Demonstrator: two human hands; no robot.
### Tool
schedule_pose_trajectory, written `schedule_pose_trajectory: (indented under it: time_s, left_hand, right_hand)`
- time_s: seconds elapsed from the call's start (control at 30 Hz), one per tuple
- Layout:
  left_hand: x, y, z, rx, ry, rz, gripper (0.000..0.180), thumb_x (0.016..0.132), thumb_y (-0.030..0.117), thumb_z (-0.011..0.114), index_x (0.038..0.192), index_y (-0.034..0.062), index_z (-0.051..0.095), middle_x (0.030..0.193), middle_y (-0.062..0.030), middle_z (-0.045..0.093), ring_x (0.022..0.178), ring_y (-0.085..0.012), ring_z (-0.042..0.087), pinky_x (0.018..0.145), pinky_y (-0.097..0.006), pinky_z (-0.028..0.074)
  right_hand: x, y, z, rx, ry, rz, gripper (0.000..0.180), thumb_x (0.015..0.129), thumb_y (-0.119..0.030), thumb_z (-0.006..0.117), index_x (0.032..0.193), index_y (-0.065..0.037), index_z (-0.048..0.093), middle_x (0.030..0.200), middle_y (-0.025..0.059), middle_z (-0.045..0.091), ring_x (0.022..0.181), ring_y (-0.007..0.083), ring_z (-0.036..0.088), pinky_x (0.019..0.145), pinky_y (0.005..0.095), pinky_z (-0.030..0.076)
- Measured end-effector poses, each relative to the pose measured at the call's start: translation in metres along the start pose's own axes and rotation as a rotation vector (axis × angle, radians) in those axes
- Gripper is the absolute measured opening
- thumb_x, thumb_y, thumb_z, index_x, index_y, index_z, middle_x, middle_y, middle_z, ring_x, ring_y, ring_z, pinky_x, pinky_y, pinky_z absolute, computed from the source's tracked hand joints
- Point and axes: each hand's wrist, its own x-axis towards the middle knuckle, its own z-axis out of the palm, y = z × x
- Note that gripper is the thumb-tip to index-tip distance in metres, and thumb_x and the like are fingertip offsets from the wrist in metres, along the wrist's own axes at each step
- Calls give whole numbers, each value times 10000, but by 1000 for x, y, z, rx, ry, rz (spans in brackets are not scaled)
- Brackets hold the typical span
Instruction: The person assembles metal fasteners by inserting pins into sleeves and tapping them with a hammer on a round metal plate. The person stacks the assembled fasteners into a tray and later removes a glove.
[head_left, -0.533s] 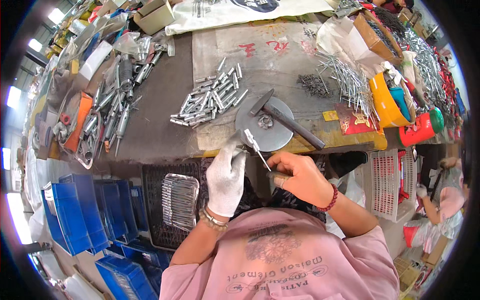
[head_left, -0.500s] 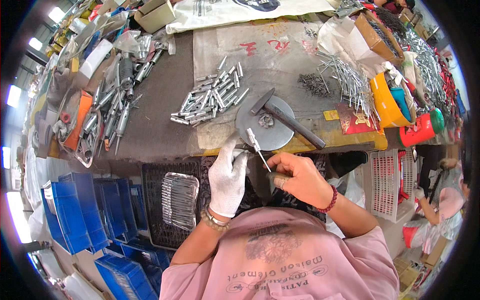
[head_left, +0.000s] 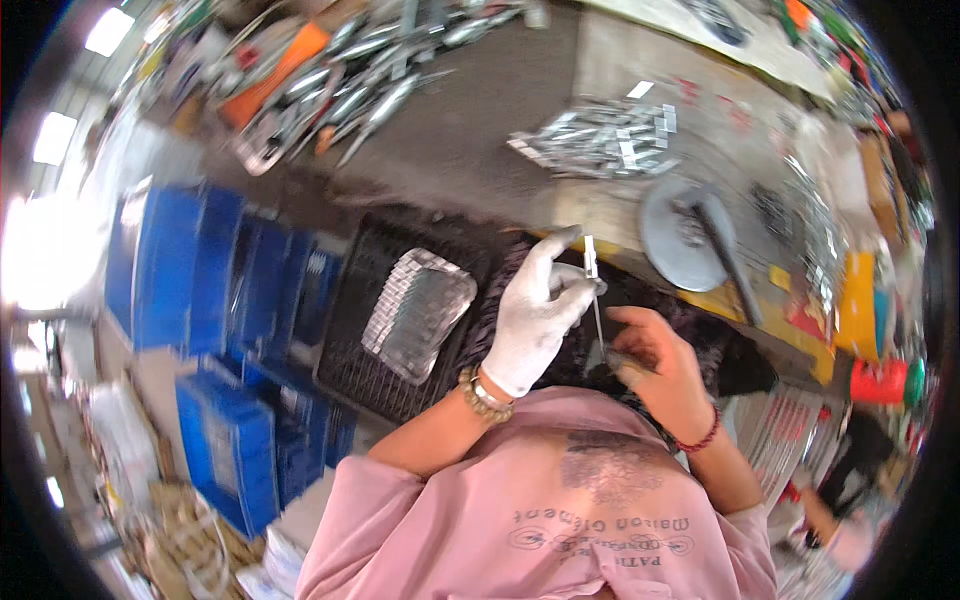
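My left hand, in a white glove, pinches the upper end of a thin metal rod with a small white tip. My bare right hand, with a red bracelet at the wrist, grips the rod's lower end. Both hands are held close to my chest, just below the workbench edge. A round grey metal disc with a dark hammer lying on it sits on the bench beyond the hands. A heap of shiny metal pieces lies farther back.
A black plastic crate holding a silver tray of packed metal parts stands to my left. Blue bins are stacked further left. Metal tools lie in a pile at the back left. Yellow and red containers sit at the right.
The view has swung left and down, so the bench now sits upper right. Both hands still hold the rod, now more upright.
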Motion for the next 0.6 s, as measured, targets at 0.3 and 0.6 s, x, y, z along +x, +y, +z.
schedule_pose_trajectory:
  time_s: [0.3,0.6]
  left_hand:
    - [-68,-108,-208,311,729,-218,579,923,106,768,1460,-16,590,1062,-113,757,874,-149,697,761,-295,576]
    - [-83,-157,-314,689,1025,-299,511,930,82,763,1412,-26,633,1155,-211,764,964,-274,749,895,-390,576]
  right_hand:
    - [7,28,-8,128,-79,239,514,958,112,649,1442,-62,627,1107,40,699,971,92,649,823,250,543]
    - [15,30,5,127,-135,247,437,993,83,646,1409,-49,641,1088,27,700,921,87,655,816,244,548]
